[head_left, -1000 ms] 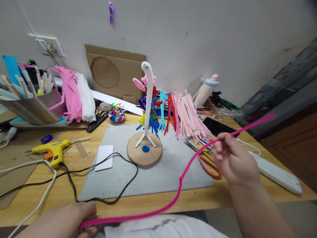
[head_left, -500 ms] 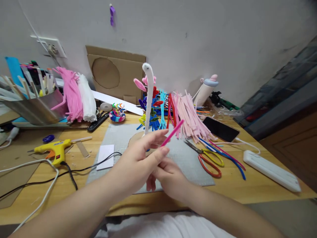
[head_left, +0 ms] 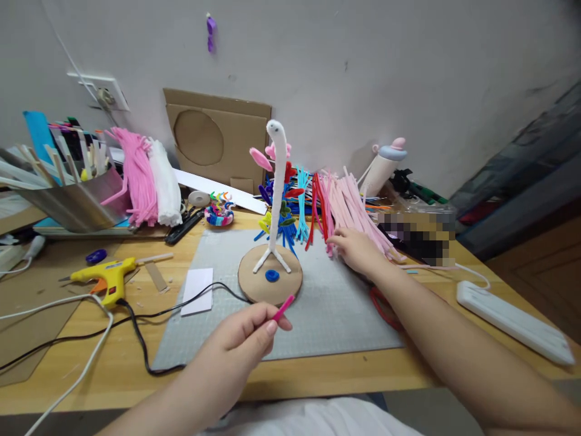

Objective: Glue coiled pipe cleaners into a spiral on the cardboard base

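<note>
My left hand (head_left: 249,333) is closed on a magenta pipe cleaner (head_left: 284,307), whose short end sticks out past the thumb and forefinger. My right hand (head_left: 356,249) reaches over the lower ends of the pale pink pipe cleaners (head_left: 349,200), fingers loosely bent and apart, nothing visible in them. Between the hands and the wall, a white fuzzy figure (head_left: 278,188) with a long neck and splayed feet stands upright on a round cardboard base (head_left: 247,278). A blue coil (head_left: 272,275) lies on that base. My right forearm mostly hides the scissors (head_left: 384,307).
A grey cutting mat (head_left: 327,327) covers the table's middle. At left lie a yellow glue gun (head_left: 109,275), its black cord and a white card (head_left: 197,292). Pink (head_left: 136,175) and white bundles (head_left: 164,188) stand behind. A white power strip (head_left: 512,324) is at right.
My hands have parted. The left has moved down and left with the magenta pipe cleaner; the right has gone forward and right to the pink bundle. The cardboard base is now uncovered.
</note>
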The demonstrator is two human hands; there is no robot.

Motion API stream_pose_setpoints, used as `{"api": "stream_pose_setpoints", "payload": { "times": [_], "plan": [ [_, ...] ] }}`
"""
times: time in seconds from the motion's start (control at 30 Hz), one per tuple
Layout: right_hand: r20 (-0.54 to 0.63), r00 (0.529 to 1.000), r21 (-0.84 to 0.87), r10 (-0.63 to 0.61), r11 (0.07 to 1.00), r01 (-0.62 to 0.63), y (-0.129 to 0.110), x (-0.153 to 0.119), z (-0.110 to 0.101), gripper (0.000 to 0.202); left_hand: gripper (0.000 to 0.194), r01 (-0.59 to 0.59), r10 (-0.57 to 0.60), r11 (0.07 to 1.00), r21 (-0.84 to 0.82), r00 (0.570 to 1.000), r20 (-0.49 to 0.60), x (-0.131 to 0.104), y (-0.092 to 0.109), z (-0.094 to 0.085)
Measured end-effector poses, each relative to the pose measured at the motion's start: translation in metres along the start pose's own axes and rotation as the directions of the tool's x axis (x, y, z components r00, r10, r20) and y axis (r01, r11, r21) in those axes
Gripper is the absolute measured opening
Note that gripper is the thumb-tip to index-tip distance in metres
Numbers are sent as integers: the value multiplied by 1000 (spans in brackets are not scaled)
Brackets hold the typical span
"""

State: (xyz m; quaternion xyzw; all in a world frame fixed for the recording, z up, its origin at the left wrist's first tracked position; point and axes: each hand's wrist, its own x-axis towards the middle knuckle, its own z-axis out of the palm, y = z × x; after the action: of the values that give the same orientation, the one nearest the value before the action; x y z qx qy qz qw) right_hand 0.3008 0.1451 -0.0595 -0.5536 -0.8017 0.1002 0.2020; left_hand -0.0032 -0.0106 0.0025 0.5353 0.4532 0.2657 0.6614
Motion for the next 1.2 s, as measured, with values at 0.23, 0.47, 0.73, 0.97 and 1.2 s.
{"api": "stream_pose_setpoints", "payload": {
  "times": [0.23,0.47,0.73,0.97,1.2],
  "plan": [
    [44,988,9,-149,989,149,8,18,11,13,33,22,-25,995,94,999,23,0,-5,1],
    [-244,966,266,-86,952,152,6,25,7,12,33,41,-44,991,125,999,19,5,-11,-1],
    [-776,571,520,267,784,340,-13,39,-57,7,31,41,-45,996,80,997,60,6,-13,0],
    [-723,466,690,509,531,491,-20,30,-132,12,31,14,-16,995,99,1000,24,6,-15,2],
    [-747,466,665,475,546,510,-47,30,-142,11,29,0,-4,993,121,999,32,8,-12,6]
  ]
}}
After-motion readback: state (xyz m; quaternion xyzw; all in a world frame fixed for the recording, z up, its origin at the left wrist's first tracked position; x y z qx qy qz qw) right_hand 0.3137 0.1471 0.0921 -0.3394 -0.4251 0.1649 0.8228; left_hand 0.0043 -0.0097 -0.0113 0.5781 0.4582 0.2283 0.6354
